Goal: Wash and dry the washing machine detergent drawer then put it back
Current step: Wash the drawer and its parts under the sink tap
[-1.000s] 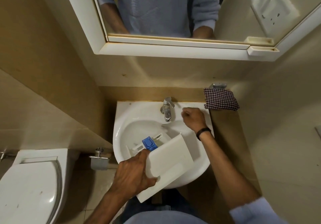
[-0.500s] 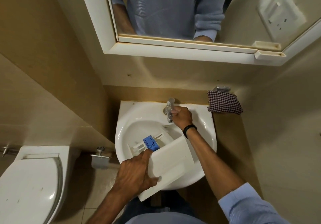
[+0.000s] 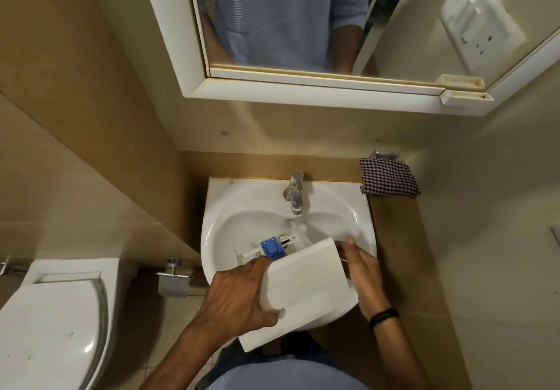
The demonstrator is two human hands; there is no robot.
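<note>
With fingers of the left hand [image 3: 239, 295] curled round the near-left edge of the detergent drawer [image 3: 309, 286] and thumb laid across its white front panel, held it tilted over the basin [image 3: 230, 208]. Braced the panel's right edge with the right hand [image 3: 363, 271]: thumb up beside the corner, other fingers hidden behind, probably pinching. Pointed the long axis from the panel, nearest the body, away and leftward into the bowl, with the blue cap [image 3: 272, 247] facing up. Had the compartments lying left of the tap [image 3: 295, 194] spout; judged a shift rightward necessary for rinsing. Found the tap closer to the right hand.
</note>
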